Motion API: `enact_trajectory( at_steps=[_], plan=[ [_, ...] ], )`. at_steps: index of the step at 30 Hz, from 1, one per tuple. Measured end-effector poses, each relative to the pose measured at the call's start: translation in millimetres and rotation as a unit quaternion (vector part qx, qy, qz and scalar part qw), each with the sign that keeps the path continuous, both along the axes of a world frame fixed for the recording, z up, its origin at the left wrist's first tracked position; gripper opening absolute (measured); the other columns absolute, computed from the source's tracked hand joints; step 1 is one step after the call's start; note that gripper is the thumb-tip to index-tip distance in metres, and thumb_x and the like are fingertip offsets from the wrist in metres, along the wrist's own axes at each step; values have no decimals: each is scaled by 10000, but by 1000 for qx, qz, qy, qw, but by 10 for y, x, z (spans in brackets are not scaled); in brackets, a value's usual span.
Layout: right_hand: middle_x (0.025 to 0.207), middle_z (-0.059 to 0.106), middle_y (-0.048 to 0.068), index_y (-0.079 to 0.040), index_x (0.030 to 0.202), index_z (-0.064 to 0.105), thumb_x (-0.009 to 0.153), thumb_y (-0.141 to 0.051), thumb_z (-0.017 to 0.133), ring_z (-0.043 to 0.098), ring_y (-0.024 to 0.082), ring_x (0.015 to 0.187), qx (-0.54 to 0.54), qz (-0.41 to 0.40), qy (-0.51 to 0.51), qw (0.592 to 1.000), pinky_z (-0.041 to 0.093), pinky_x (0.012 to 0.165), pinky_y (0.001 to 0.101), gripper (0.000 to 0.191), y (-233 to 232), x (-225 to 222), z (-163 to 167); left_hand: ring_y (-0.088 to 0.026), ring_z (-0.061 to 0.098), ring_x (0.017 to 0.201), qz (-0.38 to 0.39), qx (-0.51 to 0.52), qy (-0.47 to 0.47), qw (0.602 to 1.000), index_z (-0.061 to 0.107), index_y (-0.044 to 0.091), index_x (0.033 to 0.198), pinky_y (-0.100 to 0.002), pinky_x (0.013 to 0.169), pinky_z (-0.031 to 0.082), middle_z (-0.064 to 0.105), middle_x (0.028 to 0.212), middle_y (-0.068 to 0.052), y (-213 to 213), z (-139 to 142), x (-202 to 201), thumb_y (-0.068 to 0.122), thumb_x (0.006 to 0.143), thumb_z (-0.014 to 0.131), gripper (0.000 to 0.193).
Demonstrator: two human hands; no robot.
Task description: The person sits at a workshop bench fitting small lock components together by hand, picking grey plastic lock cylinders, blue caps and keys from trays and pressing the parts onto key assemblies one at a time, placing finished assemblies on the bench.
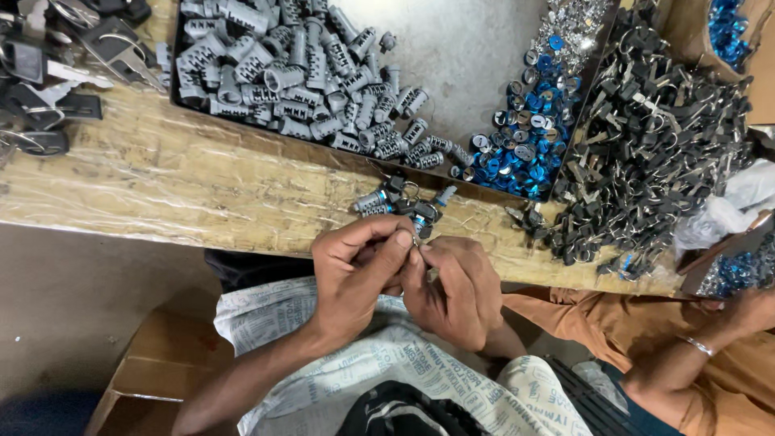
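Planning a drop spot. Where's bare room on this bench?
Free: the bare wooden bench strip between the tray of grey lock cylinders and the near edge, and the tray's bare metal floor beside the blue round caps. Crowded: the black-headed key heap, and the finished locks by both hands.

The table (202, 182) is bare wood, rough and streaked, its top worn matt. The lock cylinders (299, 73) are dull grey cast metal with ribbed sides. They lie in a tray (476, 56) with a scuffed, matt grey metal floor. The blue caps (525, 153) are glossy, with bright metal faces. The keys (654, 153) have matt black plastic heads and shiny metal blades. The cloth (387, 355) over the lap is thin printed fabric, creased. The box (153, 363) is plain brown cardboard.
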State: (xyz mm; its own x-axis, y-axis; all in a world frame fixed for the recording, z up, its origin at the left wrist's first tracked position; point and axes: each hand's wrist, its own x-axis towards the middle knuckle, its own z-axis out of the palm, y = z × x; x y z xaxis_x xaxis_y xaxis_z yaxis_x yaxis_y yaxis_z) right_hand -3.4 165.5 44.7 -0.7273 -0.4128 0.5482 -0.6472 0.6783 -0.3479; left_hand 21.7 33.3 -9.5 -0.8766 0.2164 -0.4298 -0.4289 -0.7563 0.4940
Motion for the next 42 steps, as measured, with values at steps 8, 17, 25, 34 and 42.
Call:
enact_trajectory(
  at_steps=[8, 17, 25, 34, 42],
  plan=[
    [873, 701, 184, 86, 1070, 683, 795, 185, 740, 703, 272, 744, -67, -17, -92, 993, 574, 647, 343, 298, 21, -61, 59, -9, 539, 641, -24, -217, 158, 963, 744, -36, 1052, -206, 524, 404, 675, 788, 17, -172, -8, -125, 31, 989, 701, 101],
    [855, 717, 174, 83, 1006, 708, 781, 138, 751, 722, 264, 744, -111, 21, -202, 973, 589, 662, 346, 236, 164, -32, -14, -5, 461, 570, -172, -244, 218, 929, 777, -7, 1007, -215, 478, 341, 690, 723, 8, -415, -45, -367, 8, 909, 735, 108],
    [936, 768, 137, 22, 1077, 760, 939, -54, 753, 759, 212, 752, -33, -51, -246, 967, 566, 658, 305, 157, 680, -673, 132, -19, 498, 643, 15, -330, 209, 920, 699, -32, 957, -200, 551, 380, 642, 780, -2, -351, -67, -283, -39, 951, 698, 9],
    [1112, 694, 155, -26, 1212, 714, 960, -75, 776, 665, 327, 1008, 206, -117, -227, 944, 532, 875, 405, 264, 526, -994, 96, -19, 481, 650, 40, -341, 218, 913, 681, -21, 960, -197, 556, 373, 606, 770, 26, -327, -144, -285, 3, 974, 697, 31],
    [1127, 741, 143, -17, 1141, 726, 896, 4, 839, 755, 240, 925, -1, -79, -214, 974, 589, 785, 291, 271, 556, -592, 148, -55, 585, 639, -68, -147, 121, 979, 665, -27, 1008, -213, 510, 457, 690, 861, -44, -241, -44, -304, 40, 1062, 578, 123]
  ],
)
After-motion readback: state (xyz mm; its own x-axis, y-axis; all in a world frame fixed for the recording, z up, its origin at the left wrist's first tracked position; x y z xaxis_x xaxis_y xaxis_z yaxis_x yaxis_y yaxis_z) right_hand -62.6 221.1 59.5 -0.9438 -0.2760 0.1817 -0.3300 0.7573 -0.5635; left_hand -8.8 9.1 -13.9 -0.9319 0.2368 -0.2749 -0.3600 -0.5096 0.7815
